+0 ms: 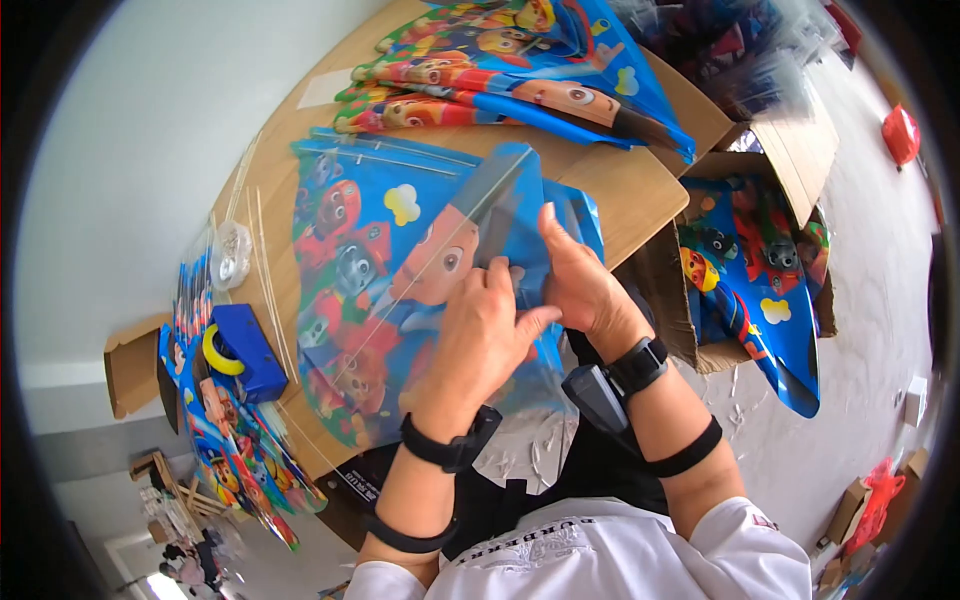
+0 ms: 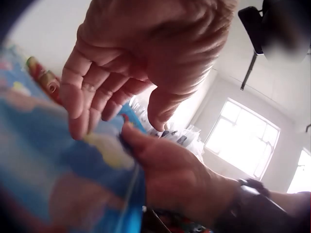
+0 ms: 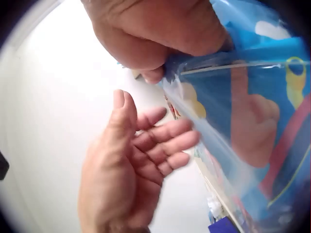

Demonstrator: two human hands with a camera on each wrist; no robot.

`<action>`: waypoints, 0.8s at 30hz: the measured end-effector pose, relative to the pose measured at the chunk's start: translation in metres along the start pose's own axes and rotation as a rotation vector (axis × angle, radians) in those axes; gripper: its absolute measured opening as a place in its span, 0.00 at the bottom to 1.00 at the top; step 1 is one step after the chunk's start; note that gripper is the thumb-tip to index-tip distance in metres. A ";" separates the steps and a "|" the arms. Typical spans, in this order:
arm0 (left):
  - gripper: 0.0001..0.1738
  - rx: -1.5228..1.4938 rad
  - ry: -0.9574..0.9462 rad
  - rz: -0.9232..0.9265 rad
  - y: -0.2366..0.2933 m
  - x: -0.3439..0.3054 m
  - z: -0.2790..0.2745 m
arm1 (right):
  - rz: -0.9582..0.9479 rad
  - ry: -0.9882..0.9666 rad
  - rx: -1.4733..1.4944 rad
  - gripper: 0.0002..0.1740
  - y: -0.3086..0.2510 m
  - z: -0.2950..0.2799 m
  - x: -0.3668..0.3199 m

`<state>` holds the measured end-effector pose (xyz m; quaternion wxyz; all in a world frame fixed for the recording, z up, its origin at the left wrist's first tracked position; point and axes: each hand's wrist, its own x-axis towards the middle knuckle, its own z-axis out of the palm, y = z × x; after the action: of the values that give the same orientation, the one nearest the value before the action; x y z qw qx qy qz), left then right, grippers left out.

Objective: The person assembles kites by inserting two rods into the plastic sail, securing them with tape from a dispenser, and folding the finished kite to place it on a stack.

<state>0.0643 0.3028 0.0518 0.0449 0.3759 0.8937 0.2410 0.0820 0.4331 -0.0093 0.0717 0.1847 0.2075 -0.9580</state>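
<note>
- Centre of the head view: our right hand (image 1: pixel 585 290) pinches the edge of the blue kite (image 1: pixel 400 290), which lies on the table (image 1: pixel 640 190).
- Our left hand (image 1: pixel 485 330), fingers loosely spread, touches the kite just beside it.
- We judge that a firm pinch and a flat left palm would prevent creasing.
</note>
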 end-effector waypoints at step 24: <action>0.10 0.694 -0.255 0.125 -0.031 0.096 -0.074 | -0.342 0.089 -0.862 0.08 -0.050 -0.003 0.037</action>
<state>-0.0436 0.3219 0.1126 0.0108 0.4496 0.8847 -0.1227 0.0385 0.4771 -0.0075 -0.0261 0.1419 0.6172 -0.7735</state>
